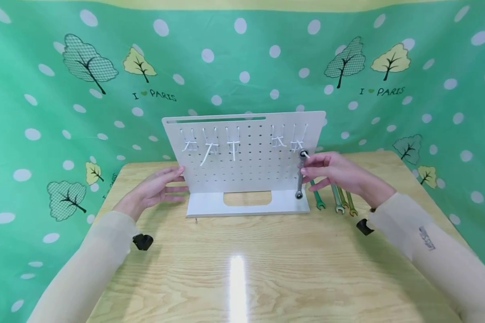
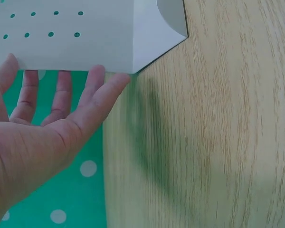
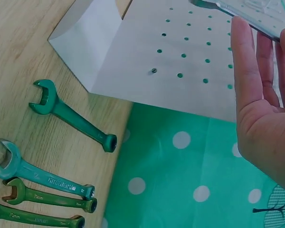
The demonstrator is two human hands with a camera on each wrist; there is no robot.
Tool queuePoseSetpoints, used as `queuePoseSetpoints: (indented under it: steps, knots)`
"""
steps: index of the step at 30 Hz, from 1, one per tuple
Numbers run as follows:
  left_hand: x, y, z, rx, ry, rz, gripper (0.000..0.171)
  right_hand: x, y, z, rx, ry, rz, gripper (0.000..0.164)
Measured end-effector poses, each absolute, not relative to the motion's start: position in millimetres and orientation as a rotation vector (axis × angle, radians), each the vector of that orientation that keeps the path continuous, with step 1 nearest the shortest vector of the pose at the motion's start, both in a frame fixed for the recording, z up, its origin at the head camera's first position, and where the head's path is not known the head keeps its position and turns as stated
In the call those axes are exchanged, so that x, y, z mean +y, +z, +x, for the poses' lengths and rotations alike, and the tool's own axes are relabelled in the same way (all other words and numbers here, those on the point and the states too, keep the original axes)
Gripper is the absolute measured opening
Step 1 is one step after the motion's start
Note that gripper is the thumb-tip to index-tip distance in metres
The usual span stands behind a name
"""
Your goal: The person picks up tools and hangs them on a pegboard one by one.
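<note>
One wrench (image 1: 300, 183) is upright before the right end of the board (image 1: 242, 176), top ring seemingly around a hook (image 1: 297, 144); the right grip (image 1: 334, 173) pinches its shank. Probably steel: stiff, weighty, slick, best held mid-shank. The left grip (image 1: 155, 187), fingers spread, touches the board's edge.

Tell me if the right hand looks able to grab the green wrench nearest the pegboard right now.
Probably, but not freely: the right hand is close by and nothing lies on the green wrench, yet that hand is holding a gray wrench, which it would likely have to release first.
</note>
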State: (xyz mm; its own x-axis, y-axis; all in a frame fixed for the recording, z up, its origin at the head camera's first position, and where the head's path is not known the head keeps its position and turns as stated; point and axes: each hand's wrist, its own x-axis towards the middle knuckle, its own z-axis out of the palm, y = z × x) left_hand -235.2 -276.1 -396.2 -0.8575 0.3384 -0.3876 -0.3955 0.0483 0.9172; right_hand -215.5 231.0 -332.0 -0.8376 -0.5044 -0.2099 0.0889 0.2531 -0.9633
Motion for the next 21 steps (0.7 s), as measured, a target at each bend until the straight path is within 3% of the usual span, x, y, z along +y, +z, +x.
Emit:
queuePoseSetpoints:
  steps: [14,21]
  knots:
    - [-275,-400,-234,1.817,1.869,-0.021,0.068,227,-340,-231,2.058,-1.692,-0.27,0.046]
    - [-273,-397,-231,1.803,1.873,-0.007,0.071,225,-343,-236,2.069,-1.733,-0.234,0.042]
